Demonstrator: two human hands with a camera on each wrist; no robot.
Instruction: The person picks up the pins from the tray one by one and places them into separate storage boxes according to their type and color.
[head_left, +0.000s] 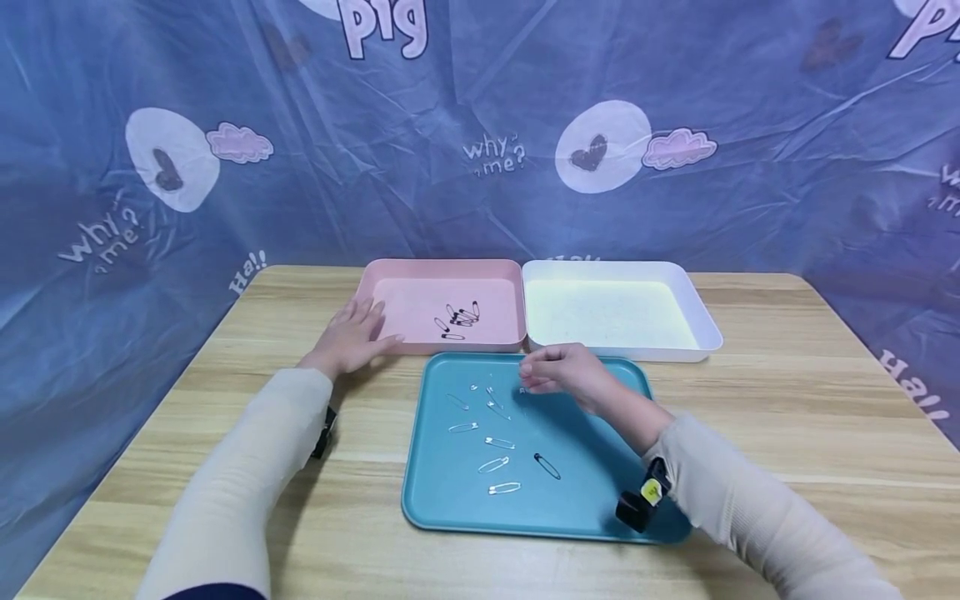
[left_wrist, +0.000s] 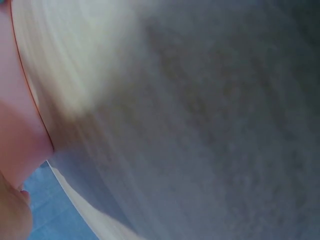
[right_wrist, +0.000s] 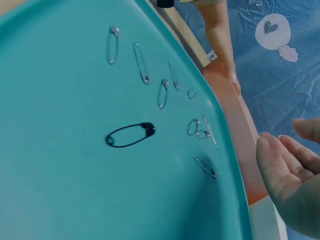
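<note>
Over the far right part of a teal tray (head_left: 450,508) hovers my right hand (head_left: 566,373), its fingers loosely bent. The right wrist view shows the thumb apart from the fingers and nothing held. Several silver safety pins (head_left: 499,442) lie scattered on the tray, one (right_wrist: 205,167) near its far edge. A single black safety pin (head_left: 547,467) lies among them, nearer the tray's front. At the left end of a pink tray (head_left: 405,292), my left hand (head_left: 348,340) rests with fingers spread on its rim. Several black safety pins (head_left: 453,337) sit inside the pink tray.
A white tray (head_left: 697,342) stands right of the pink one, their sides meeting, both behind the teal tray. All three are on a wood-grain table (head_left: 810,400). A blue printed cloth (head_left: 480,208) hangs behind the table.
</note>
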